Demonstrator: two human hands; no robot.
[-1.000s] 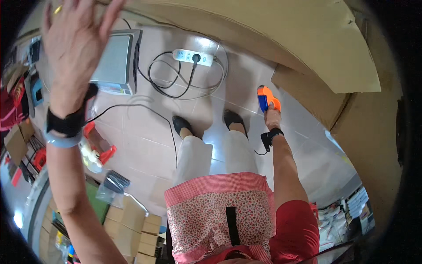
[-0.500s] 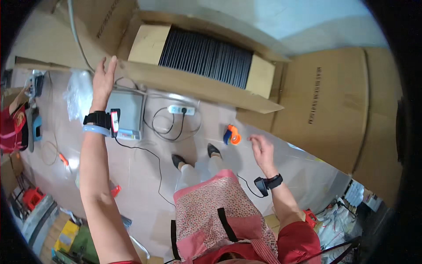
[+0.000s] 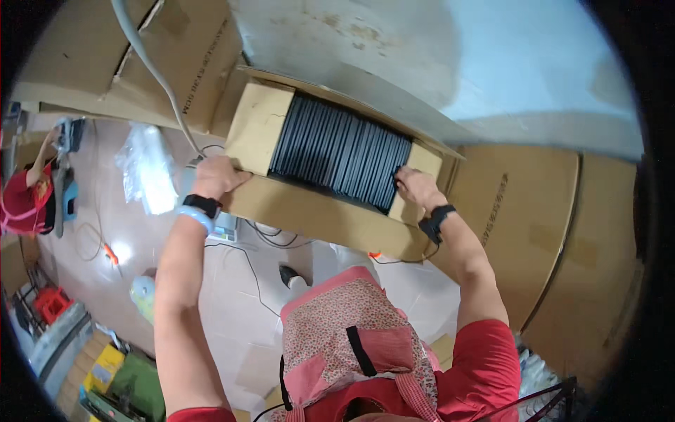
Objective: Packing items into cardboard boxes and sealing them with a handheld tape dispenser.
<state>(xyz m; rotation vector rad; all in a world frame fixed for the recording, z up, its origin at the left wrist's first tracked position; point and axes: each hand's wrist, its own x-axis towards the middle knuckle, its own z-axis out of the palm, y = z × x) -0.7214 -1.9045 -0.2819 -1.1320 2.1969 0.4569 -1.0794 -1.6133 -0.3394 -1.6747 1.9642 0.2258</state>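
A long open cardboard box (image 3: 316, 209) stands in front of me against the wall. It is packed with a tight row of thin black flat pieces (image 3: 337, 151) on edge, whose kind I cannot make out. At the box's near left corner, my left hand (image 3: 216, 176) is closed over the flap edge, thumb pointing right along it. My right hand (image 3: 420, 187) reaches into the right end of the row. Its fingers curl at the last black pieces, beside the pale cardboard end flap (image 3: 425, 165); the fingertips are partly hidden.
Large cartons stand at right (image 3: 513, 211) and at upper left (image 3: 162, 77). A grey cable (image 3: 151, 63) hangs down beside the box. Clear plastic bags (image 3: 148, 169) lie on the floor at left. Farther left, another person in a red top (image 3: 28, 197) works.
Both hands have moved to the box: the left onto its near left corner, the right up from beside my apron into the row's right end. The box now appears nearer.
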